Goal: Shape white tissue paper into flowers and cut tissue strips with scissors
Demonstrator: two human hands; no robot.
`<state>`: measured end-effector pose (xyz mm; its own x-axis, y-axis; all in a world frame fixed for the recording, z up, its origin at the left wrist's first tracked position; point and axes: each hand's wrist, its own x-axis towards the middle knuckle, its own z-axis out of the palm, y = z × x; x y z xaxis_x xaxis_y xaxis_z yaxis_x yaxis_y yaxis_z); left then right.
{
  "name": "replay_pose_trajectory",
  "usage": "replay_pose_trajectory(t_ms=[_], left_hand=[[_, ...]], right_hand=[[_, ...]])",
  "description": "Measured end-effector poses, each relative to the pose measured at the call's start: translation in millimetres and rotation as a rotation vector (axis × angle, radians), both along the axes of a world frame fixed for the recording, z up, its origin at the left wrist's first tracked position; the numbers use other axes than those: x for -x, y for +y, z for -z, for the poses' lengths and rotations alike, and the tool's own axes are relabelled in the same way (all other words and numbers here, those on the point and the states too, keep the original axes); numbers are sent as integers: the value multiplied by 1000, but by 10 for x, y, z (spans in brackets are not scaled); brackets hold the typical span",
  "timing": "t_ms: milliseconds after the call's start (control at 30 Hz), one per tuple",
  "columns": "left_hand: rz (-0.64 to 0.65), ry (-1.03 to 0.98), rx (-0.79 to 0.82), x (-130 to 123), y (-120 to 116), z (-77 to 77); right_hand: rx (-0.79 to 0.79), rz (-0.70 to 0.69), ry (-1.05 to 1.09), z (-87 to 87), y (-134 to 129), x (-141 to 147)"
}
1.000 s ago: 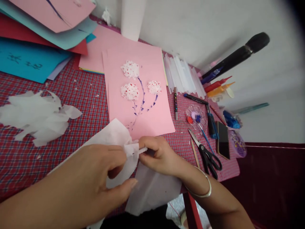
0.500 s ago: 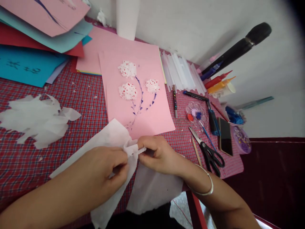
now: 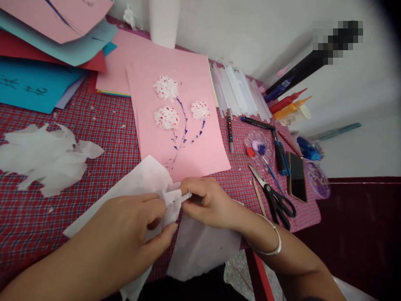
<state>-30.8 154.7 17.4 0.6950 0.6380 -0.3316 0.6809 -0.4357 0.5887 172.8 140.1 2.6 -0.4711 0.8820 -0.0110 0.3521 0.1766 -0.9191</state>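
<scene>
White tissue paper (image 3: 134,179) lies at the near side of a red checked tablecloth (image 3: 109,121), gathered where a person's two hands come close together. The right hand (image 3: 209,205) pinches a narrow folded end between thumb and fingers. The left hand (image 3: 134,225) is over the paper, thumb standing apart from curled fingers. Just beyond, I see a pink sheet (image 3: 203,154) bearing three white, red-flecked blooms (image 3: 166,118). Crumpled white tissue (image 3: 46,159) sits left; black-handled scissors (image 3: 268,189) lie right.
</scene>
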Motion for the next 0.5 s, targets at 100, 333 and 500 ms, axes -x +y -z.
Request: replay_pose_trajectory(t_ms=[100, 333, 500], left_hand=[[-8, -3, 71, 13, 9, 5], [42, -171, 133, 8, 25, -26], [1, -200, 168, 24, 11, -8]], right_hand=[[-1, -9, 1, 1, 0, 1], [-7, -23, -35, -13, 13, 4], [-2, -17, -53, -13, 9, 8]])
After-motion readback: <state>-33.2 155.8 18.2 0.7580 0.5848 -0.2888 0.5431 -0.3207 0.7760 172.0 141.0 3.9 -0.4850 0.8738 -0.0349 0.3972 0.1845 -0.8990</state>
